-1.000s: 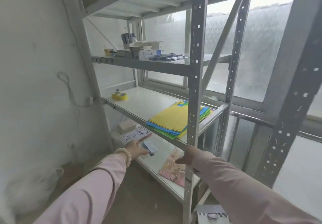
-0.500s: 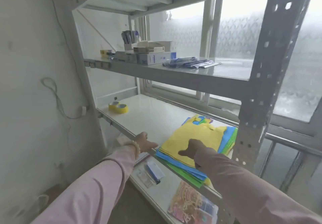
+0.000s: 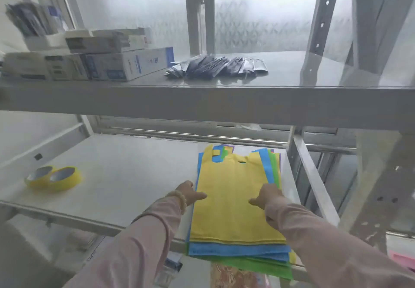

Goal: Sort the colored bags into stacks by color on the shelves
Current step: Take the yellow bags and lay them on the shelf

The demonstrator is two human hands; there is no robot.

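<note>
On the middle shelf point(image 3: 125, 175), your left hand point(image 3: 188, 192) and right hand point(image 3: 268, 195) rest on the yellow bag point(image 3: 233, 193) topping the mixed bag stack point(image 3: 238, 251); neither grip closes around it, thumbs extended.

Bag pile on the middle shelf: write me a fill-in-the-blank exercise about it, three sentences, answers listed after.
1. The top bag of the pile is coloured ____.
2. Both the left hand and the right hand rest on the pile, one at each ____.
3. On the same shelf, far to the pile's left, lie two rolls of ____.

Missing words: yellow; side; tape
</note>
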